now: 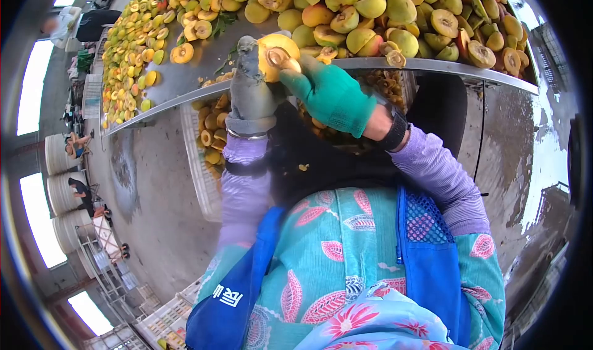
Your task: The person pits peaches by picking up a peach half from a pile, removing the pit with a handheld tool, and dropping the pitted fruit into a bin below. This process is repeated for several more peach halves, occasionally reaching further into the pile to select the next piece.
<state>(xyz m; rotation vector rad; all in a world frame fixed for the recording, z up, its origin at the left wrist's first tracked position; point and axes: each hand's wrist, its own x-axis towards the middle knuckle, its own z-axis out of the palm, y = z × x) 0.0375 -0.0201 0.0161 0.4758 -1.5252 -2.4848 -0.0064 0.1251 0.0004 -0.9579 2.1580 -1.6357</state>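
My left hand [253, 81], in a grey, soiled glove, grips a halved yellow peach [270, 43] above the table's near edge, its cut face turned toward me. My right hand [333, 93] wears a green glove with bare fingertips showing. Its closed fingers press at the brown pit hollow [278, 58] in the middle of that half. Whether a small tool sits in those fingers cannot be made out. Just beyond my hands lies a big heap of whole and cut peaches [370, 10] on the metal table [204, 56].
Cut halves [133, 59] spread over the table's left side. Below its raised metal rim [432, 67], a white crate [201, 158] holds brown-yellow fruit pieces, with more pieces [389, 84] under the edge. Stacked crates [170, 316] stand lower left. Other people [80, 192] are farther left.
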